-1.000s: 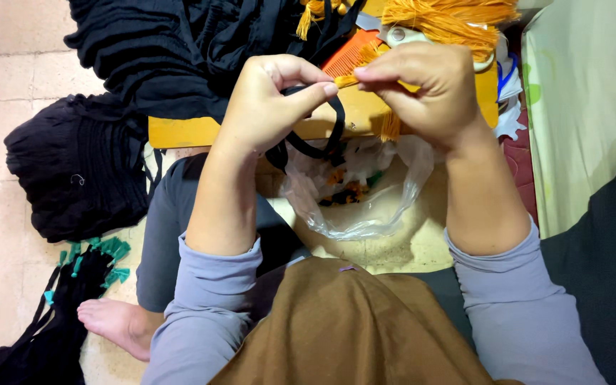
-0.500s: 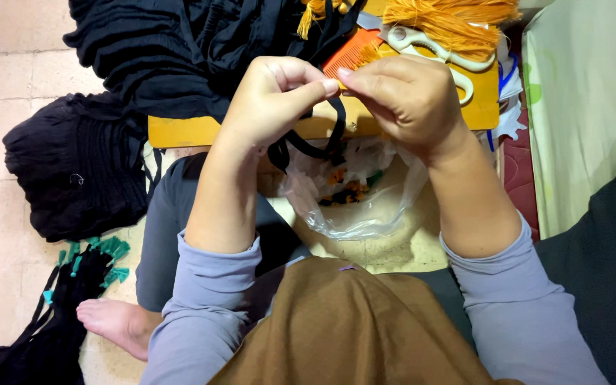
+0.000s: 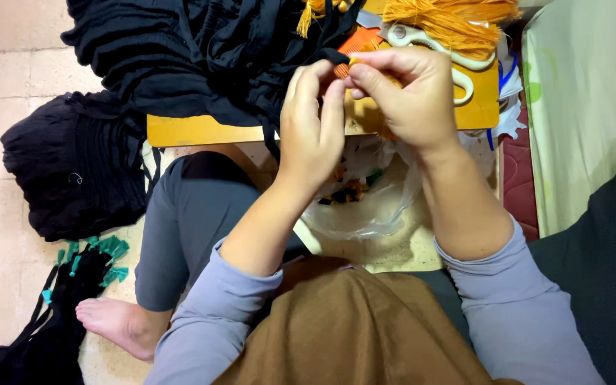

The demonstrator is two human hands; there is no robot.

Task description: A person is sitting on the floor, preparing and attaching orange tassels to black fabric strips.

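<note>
Orange tassel piece [image 3: 342, 69]: small, pinched between the fingertips of both hands, held above the yellow board [image 3: 201, 130]. Left hand [image 3: 313, 125] fingers pressed together on it from the near side; right hand [image 3: 411, 96] thumb and forefinger closed on it from the far side, fingertips of the two hands touching. A black cord [image 3: 333, 55] runs from the pinch into the heap of black fabric [image 3: 194, 57] just left of the grip. Beyond the right hand, touching distance: white-handled scissors [image 3: 436, 50] lying on the board, with a bundle of orange fringe [image 3: 458, 18] over them. Directly below the hands: a clear plastic bag [image 3: 372, 207] with small orange and green bits inside. Well left of the grip, on the tiled floor: a second black bundle [image 3: 73, 171], and black cords with teal tassels [image 3: 98, 257] near a bare foot [image 3: 119, 324].
</note>
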